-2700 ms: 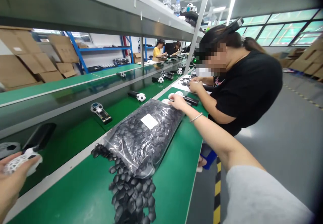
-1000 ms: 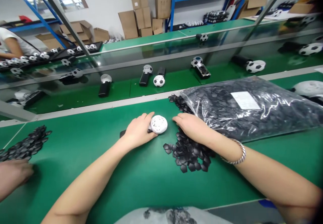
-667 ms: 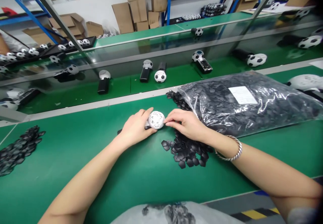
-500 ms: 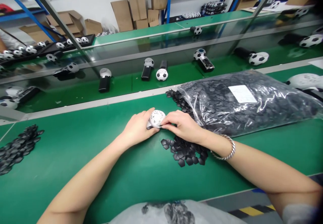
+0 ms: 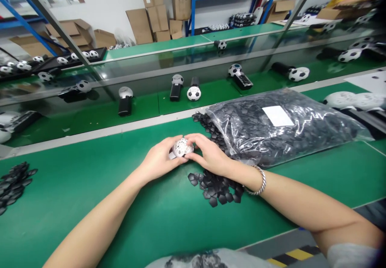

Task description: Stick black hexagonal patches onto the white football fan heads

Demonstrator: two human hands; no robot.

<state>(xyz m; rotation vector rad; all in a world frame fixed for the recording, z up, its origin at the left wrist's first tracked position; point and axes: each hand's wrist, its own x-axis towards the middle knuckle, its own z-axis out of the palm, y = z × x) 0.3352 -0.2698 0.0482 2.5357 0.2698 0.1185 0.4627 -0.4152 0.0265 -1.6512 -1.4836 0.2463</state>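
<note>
A white soccer-ball-shaped shell point(image 5: 182, 147) with an openwork pattern is held between my two hands above the green bench. My left hand point(image 5: 161, 158) is closed round its left side, thumb at the near edge. From the right, my right hand point(image 5: 208, 152) grips the rim with thumb and fingers. Any small piece under those fingertips is hidden. Just below my right hand lies a loose pile of black pentagon pieces point(image 5: 221, 189). More of them spill from a clear plastic bag point(image 5: 289, 125) to the right.
Another heap of black pieces point(image 5: 15, 183) lies at the far left. Beyond the bench edge, a green conveyor point(image 5: 144, 103) carries several soccer-ball items with black handles, such as one soccer ball point(image 5: 194, 93). White shells point(image 5: 340, 99) stand at the right. Cardboard boxes point(image 5: 158, 18) are stacked behind.
My right hand has shifted from a pinch at the shell's near right edge to a wider hold round its right side. The shell has turned slightly; the whole view has shifted a little.
</note>
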